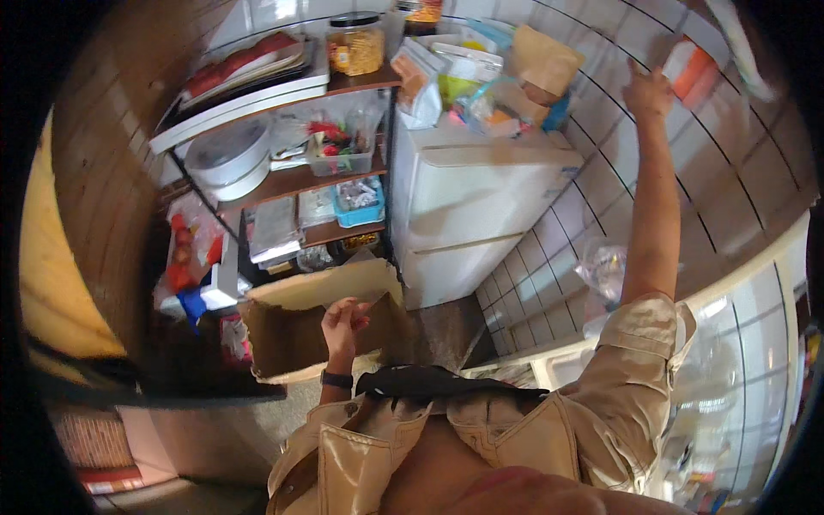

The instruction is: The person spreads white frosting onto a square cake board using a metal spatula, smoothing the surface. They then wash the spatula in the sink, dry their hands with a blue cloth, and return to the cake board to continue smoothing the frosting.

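Note:
My left hand (346,320) hovers above an open cardboard box (325,283), its fingers loosely curled and nothing visible in them. A dark band circles that wrist. My right arm stretches far out to the tiled wall (692,170). At its end my right hand (649,93) has one finger extended, and I see nothing held in it. Close beside this hand is a blurred orange and white item (692,72); whether they touch is unclear. A small dark blur at the fingertips cannot be made out.
Ahead stands a white refrigerator (467,193) with bags and a kraft paper pouch (544,61) on top. The shelf rack (302,183) holds a round white container (228,158), a blue basket (359,203) and a black-lidded jar (355,45). A plastic bag (602,270) hangs near my right arm.

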`<state>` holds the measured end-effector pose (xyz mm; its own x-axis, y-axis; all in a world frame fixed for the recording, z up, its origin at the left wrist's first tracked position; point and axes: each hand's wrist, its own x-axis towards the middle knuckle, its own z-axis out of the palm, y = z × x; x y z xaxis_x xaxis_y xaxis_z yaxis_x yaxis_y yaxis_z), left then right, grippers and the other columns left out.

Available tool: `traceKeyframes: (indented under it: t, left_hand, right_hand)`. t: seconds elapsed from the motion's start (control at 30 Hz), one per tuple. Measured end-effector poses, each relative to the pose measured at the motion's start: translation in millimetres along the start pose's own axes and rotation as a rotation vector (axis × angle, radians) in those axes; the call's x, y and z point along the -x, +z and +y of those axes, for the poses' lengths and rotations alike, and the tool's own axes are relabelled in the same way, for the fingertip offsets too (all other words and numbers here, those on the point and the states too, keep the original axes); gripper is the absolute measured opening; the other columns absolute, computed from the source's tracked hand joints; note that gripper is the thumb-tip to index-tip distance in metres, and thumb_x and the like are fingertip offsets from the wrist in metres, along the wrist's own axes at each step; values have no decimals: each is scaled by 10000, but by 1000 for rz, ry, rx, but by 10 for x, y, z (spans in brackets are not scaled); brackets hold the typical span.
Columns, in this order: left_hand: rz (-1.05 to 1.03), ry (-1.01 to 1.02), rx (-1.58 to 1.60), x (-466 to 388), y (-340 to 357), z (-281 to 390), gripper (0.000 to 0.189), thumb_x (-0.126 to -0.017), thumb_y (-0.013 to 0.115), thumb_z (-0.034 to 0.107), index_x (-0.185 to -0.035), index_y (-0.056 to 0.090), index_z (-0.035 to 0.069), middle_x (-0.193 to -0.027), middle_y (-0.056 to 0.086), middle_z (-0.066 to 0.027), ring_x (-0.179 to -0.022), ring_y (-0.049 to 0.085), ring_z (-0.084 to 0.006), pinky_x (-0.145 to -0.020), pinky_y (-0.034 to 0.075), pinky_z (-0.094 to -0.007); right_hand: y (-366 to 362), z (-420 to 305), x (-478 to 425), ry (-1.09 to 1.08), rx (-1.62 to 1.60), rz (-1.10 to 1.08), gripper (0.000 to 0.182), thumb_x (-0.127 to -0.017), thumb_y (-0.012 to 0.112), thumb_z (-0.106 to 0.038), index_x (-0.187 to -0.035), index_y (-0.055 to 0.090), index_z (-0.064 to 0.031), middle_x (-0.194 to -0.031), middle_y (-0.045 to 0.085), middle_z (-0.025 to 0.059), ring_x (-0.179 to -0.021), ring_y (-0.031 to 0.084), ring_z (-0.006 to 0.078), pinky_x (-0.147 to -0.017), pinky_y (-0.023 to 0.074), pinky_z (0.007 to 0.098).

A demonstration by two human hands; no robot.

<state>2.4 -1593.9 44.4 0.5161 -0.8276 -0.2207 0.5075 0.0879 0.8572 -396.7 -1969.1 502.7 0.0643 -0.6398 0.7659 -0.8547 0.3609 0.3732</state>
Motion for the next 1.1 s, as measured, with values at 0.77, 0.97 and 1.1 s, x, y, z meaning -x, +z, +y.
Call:
traceKeyframes:
  t: [0.77,0.97,1.1]
  left_hand:
    - [-57,155,-84,423,410,588,212,-971,514,139,-1088,594,-19,-907,693,-139,-658,638,-149,-610,550,-278]
    - [-245,142,-252,291,655,738,209,-972,512,121,-1118,585,-10,-893,695,-135,-660,640,-134,-611,551,-266]
    - [-416,39,-391,314,731,845,197,-974,507,106,-1123,588,7,-873,697,-126,-652,636,-124,-610,546,-258]
  right_hand:
    - [597,-227,-429,-194,-748,147,428,-903,496,-425,-1121,668,-100,-935,703,141,-858,677,314,-757,516,435]
    - [-849,-2001,2222,-694,-1588,-290,398,-907,629,-394,-738,676,-37,-568,546,6,-568,512,76,-512,404,291]
    - [-927,-2125,3324,-850,-1949,-815,313,-941,582,-289,-776,611,-25,-653,544,27,-580,511,120,-546,404,292]
